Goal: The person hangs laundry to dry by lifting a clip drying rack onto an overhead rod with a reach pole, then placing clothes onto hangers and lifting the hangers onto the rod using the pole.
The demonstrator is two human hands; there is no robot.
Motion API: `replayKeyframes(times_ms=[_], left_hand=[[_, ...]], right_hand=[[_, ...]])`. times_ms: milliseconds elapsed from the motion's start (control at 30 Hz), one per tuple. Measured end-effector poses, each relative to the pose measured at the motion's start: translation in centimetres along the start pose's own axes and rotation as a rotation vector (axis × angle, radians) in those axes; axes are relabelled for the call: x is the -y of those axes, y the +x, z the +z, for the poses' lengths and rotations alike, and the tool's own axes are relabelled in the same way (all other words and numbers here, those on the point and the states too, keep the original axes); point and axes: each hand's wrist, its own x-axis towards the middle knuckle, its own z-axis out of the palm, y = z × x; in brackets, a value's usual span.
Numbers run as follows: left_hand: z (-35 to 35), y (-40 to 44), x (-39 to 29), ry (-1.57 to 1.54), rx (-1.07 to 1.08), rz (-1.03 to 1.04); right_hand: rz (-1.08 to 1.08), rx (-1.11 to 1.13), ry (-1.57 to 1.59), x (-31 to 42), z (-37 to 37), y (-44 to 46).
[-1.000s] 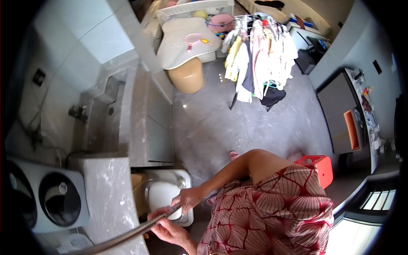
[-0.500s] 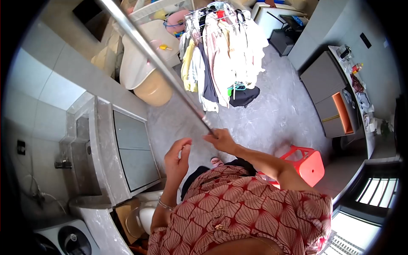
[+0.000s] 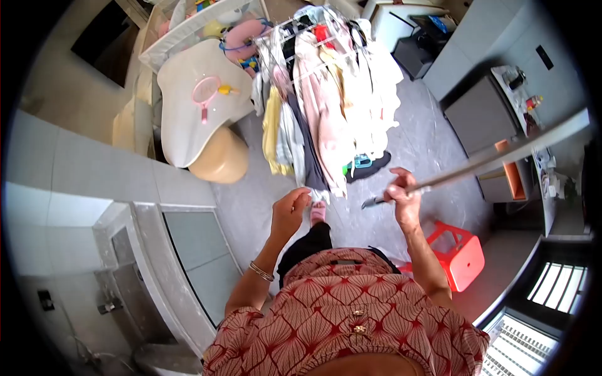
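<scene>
A long metal pole [image 3: 489, 164] is gripped in my right hand [image 3: 404, 197], fingers wrapped around it near its lower end. It slants up to the right, and its short dark tip [image 3: 372, 203] pokes out left of the hand. My left hand [image 3: 290, 213] is raised with the fingers curled in together, and nothing shows in it. Just beyond that hand hang the lower hems of clothes on a crowded drying rack [image 3: 326, 94]. Pink, white, yellow and dark garments hang there, and a dark cloth [image 3: 370, 168] lies low at the rack's foot.
A red plastic stool [image 3: 463, 260] stands close by my right arm. To the left are a white table [image 3: 182, 88] with a pink toy racket [image 3: 205, 93] and a beige rounded stool [image 3: 219, 156]. A grey cabinet [image 3: 480, 113] lines the right wall.
The pole has swung from pointing up-left to pointing up-right. My right hand has moved right with it. My left hand has moved right and forward, closer to the hanging clothes.
</scene>
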Motion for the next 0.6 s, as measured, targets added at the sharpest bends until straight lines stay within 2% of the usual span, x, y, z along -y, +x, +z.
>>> replayKeyframes(times_ms=[33,67,100,167,267,400,500,600], left_hand=[[-0.8,2.2,0.4,-0.006,-0.005,0.002],[-1.4,4.4,0.7,0.013,-0.018,-0.022],[-1.9,6.2,1.4,0.033,-0.031,-0.049],[-2.6,10.7,2.4,0.028,-0.049,-0.046],[-3.0,16.9,3.3,-0.005,-0.030,-0.029],[-1.4,23.4,3.9,0.016,-0.080,0.081],[-0.5,26.7,4.2,0.132,-0.156,0.128],[-0.1,30.1,5.3,0.055,-0.214,0.191]], right_hand=[[0.125,-0.012,0.096,0.4,-0.1,1.3],[0.090,-0.033,0.125,-0.5,-0.1,2.7],[0.072,-0.006,0.324,-0.5,-0.5,3.7],[0.065,-0.125,0.278,-0.4,-0.5,5.3],[0.104,-0.359,0.024,-1.6,-1.5,6.5],[0.098,-0.268,-0.262,-2.1,-3.5,6.9],[0.151,-0.197,-0.311,-3.0,-4.2,7.7],[0.184,-0.101,-0.414,-4.9,-5.4,8.8]])
